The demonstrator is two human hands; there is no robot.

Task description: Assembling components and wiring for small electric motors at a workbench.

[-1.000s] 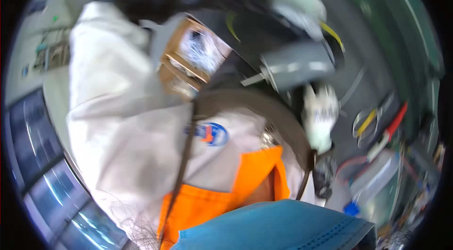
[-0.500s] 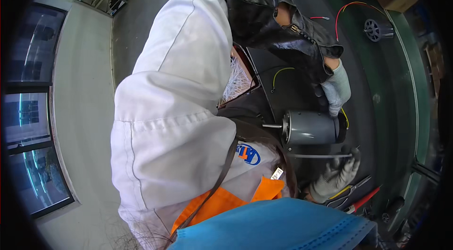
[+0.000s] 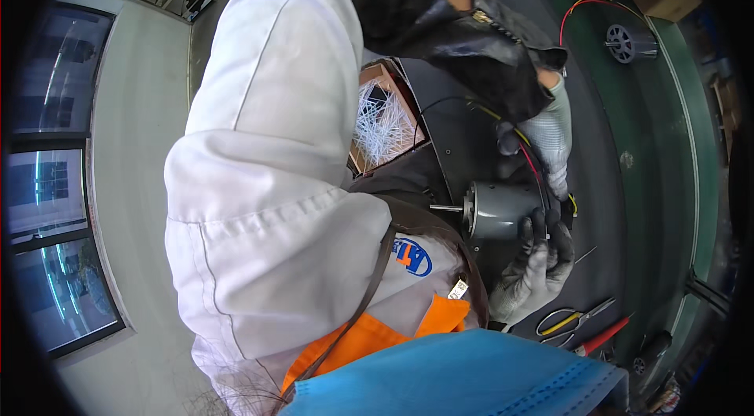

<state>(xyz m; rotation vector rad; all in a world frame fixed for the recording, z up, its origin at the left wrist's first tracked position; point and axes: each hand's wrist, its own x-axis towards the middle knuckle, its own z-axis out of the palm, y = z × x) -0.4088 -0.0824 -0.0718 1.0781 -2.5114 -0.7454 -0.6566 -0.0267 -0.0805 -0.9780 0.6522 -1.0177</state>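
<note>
A grey cylindrical electric motor [image 3: 496, 210] lies on its side on the dark work surface, its shaft pointing toward my body. My left hand [image 3: 548, 141], in a pale knitted glove, reaches over from the far left. Its fingers are closed around the red, yellow and black wires [image 3: 532, 163] above the motor's rear end. My right hand [image 3: 530, 274], in a grey-white glove, pinches against these wires at the motor's near side. Between its fingertips shows the small white end of a cable tie [image 3: 547, 236]; its remainder is hidden.
An open cardboard box [image 3: 408, 113] of thin white strips stands beside my left arm. Scissors with yellow on the handle [image 3: 561, 323] and a red-handled tool [image 3: 603, 336] lie beyond my right hand. Another motor [image 3: 632, 45] with wires sits far off. A thin strip [image 3: 586, 254] lies nearby.
My right hand has moved from holding a long white strip beside the motor up to the wires. My left hand has drawn back slightly, lifting the wires over the motor.
</note>
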